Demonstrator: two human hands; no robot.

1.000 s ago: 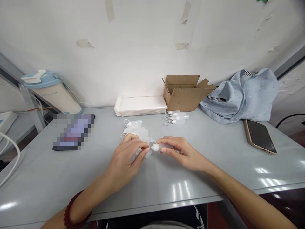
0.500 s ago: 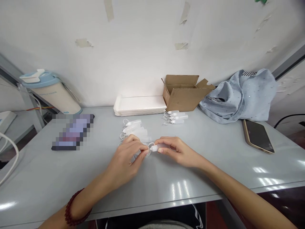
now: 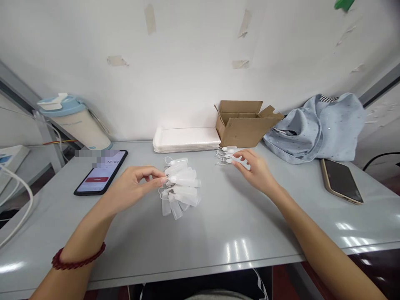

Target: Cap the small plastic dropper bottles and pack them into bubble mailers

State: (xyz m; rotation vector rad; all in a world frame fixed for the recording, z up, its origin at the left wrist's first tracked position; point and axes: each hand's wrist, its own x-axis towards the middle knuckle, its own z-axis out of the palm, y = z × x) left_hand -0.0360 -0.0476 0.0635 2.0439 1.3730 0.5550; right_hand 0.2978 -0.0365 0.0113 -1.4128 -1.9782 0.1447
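Observation:
Several small translucent dropper bottles [image 3: 184, 191] with white caps and thin loops lie in a loose pile mid-table. My left hand [image 3: 134, 187] is at the pile's left side, thumb and forefinger pinched at the cap end of one bottle [image 3: 187, 182]. To the right, my right hand [image 3: 258, 173] has its thumb and fingers around another small bottle [image 3: 246, 165]. That one lies at the near side of a smaller group of capped bottles [image 3: 229, 149], partly hidden by the fingers.
Behind the bottles sit a stack of white trays [image 3: 187, 139] and an open cardboard box [image 3: 246, 132]. A blue cloth bag [image 3: 331, 129] and a phone [image 3: 342, 181] lie right. On the left are a lit phone [image 3: 101, 175] and a tumbler [image 3: 84, 129]. The table's front edge [image 3: 200, 271] is near me.
My hands were together over one bottle. They have moved apart: the right to the group near the box with a bottle, the left back to the pile, now fully in sight.

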